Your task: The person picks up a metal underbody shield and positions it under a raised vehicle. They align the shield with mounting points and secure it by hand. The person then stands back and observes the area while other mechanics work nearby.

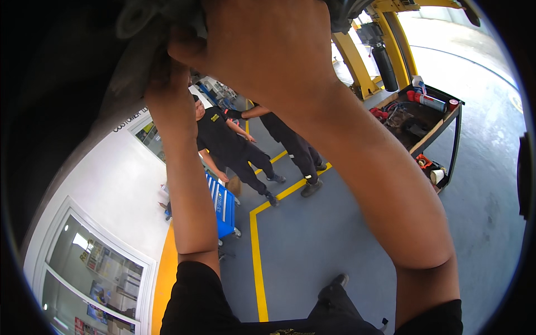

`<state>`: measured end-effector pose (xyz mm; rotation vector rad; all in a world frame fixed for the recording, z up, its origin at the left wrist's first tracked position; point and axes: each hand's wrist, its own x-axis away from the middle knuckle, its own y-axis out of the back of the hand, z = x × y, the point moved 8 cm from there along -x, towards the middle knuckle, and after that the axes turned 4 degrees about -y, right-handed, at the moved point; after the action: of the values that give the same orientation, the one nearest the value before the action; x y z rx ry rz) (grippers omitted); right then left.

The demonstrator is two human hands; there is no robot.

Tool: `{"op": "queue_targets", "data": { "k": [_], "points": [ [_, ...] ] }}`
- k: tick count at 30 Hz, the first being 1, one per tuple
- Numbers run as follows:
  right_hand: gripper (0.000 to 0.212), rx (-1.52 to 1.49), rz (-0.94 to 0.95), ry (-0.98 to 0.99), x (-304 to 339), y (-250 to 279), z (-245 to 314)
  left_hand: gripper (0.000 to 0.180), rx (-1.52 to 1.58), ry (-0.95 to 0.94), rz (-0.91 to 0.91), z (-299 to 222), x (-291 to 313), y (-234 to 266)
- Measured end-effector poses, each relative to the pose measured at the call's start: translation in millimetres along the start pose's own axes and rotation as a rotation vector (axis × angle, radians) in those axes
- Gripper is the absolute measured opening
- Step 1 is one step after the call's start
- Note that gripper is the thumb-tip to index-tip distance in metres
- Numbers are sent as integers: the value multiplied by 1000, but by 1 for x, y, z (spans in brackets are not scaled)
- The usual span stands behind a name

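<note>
Both my arms are raised, with the hands close together beneath a dark part overhead [142,17] that has a rounded, ring-like end. My left hand [170,92] is in shadow against this part, its fingers curled and mostly lost in the dark. Just to its right, my right hand [268,39] shows its back. Its thumb is bent in toward the left hand, while the other fingers are cut off or hidden at the top edge. Both hands look closed, but what lies in them is hidden.
A black cart [416,142] with a spray can [430,101] and cables stands at right, by a yellow post [399,44]. Ahead are two people in dark clothes, one nearer [220,131], and a blue tool cabinet [223,206]. A white wall with a window [95,273] is at left.
</note>
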<state>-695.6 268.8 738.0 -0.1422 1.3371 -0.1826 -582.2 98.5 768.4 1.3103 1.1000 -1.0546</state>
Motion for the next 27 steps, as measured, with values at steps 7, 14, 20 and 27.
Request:
{"op": "queue_targets", "data": {
  "k": [7, 14, 20, 27],
  "points": [
    [37, 10, -6, 48, -6, 11, 1, 27, 1107, 145, 34, 0, 9, -21],
    [35, -14, -60, 37, 3, 33, 13, 51, 1382, 150, 245, -11, 11, -21],
    [34, 36, -45, -26, -2, 25, 13, 53, 1369, 265, 126, -74, 13, -22],
    [33, 118, 46, -178, -1, 37, 22, 54, 1065, 100, -62, -96, -2, -20]
  ]
}}
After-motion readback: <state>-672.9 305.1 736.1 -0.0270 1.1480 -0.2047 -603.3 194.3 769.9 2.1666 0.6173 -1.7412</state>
